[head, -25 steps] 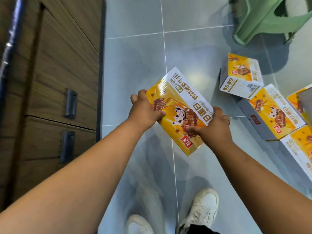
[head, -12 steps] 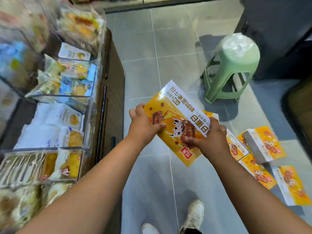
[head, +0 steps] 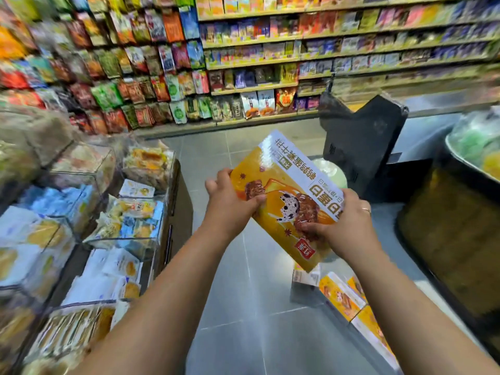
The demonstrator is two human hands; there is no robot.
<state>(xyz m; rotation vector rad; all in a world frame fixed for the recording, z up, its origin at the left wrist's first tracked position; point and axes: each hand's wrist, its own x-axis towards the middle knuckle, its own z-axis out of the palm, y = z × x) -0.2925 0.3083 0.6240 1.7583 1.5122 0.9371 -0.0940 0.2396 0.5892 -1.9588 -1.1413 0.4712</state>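
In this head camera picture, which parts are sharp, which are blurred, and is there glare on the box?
Head view: the orange-yellow cardboard box, gripped by the left hand and the right hand, is fairly sharp, with white glare on its upper corner; the long shelves of colourful packets and the clear plastic bins at left are smeared; shelf lines bend, a wide-angle effect.

Both hands hold a yellow snack box (head: 286, 196) tilted over the grey floor (head: 243, 307); left hand (head: 230, 204) grips its left edge; right hand (head: 343, 226) pinches the lower right; more boxes (head: 341, 296) lie below; clear bins (head: 130, 220) stand left.
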